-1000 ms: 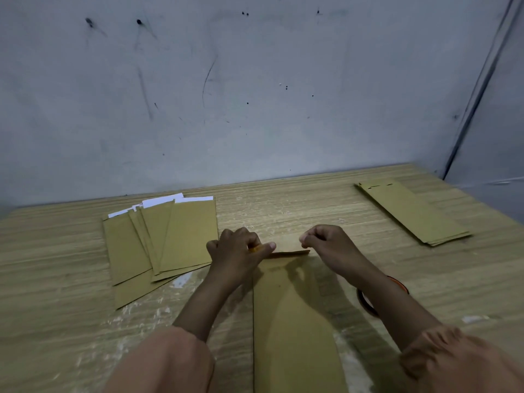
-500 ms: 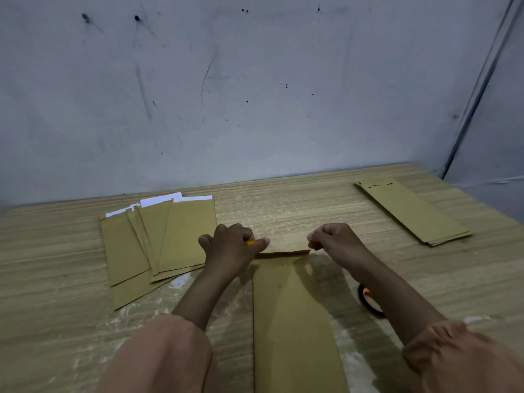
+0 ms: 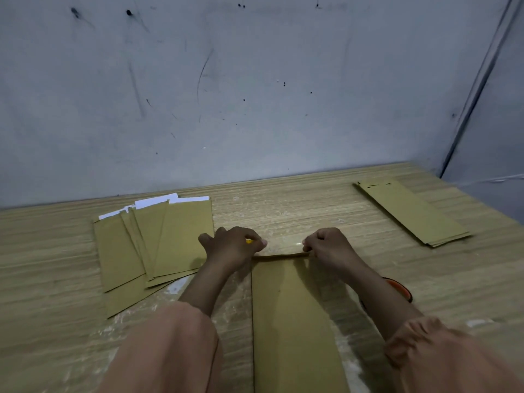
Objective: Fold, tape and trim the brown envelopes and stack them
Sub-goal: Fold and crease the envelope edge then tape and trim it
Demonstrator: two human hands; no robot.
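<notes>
A long brown envelope (image 3: 292,321) lies lengthwise in front of me, with its top flap folded over at the far end. My left hand (image 3: 231,248) is curled at the flap's left corner, and a small yellow thing shows between its fingers. My right hand (image 3: 329,246) is curled at the flap's right corner and pinches there. A glossy strip of clear tape (image 3: 285,245) seems to stretch between the two hands just above the fold.
A fanned pile of brown envelopes (image 3: 158,242) with white paper sticking out lies at the left. A neat stack of brown envelopes (image 3: 411,212) lies at the far right. An orange and black ring (image 3: 401,290) sits partly under my right forearm. The wall stands close behind the wooden table (image 3: 283,211).
Both hands have drawn slightly apart along the envelope's folded top edge. The flap now lies flatter than before.
</notes>
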